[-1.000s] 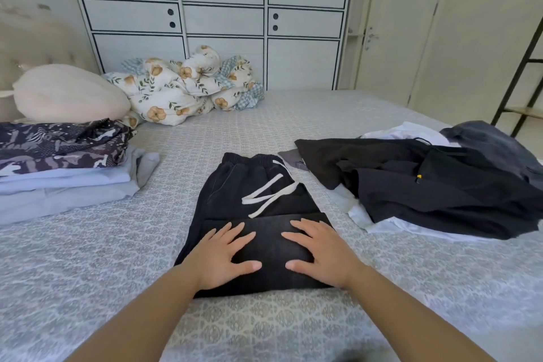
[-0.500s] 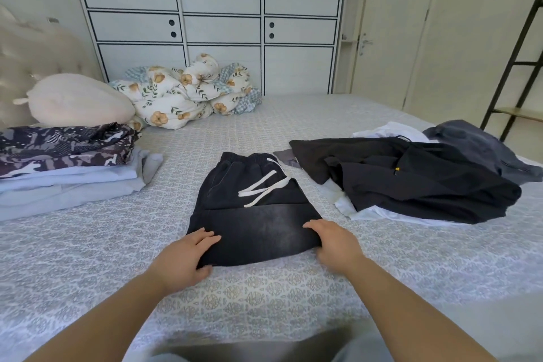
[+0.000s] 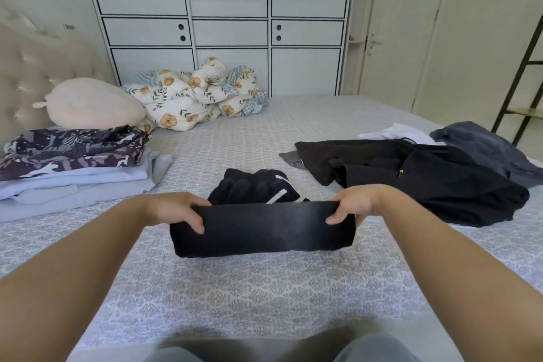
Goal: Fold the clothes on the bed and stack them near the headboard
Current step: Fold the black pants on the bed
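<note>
Shorts' [image 3: 261,229] near edge now lifted.

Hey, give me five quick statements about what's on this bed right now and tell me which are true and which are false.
1. Both hands grip the black shorts. True: the left hand and the right hand hold its two ends.
2. The shorts lie flat and untouched. False: their near edge is lifted and being folded over.
3. A folded stack sits near the headboard. True.
4. The patterned garment is at the bottom of that stack. False: it is on top.
5. Unfolded dark clothes lie to the right. True.
</note>
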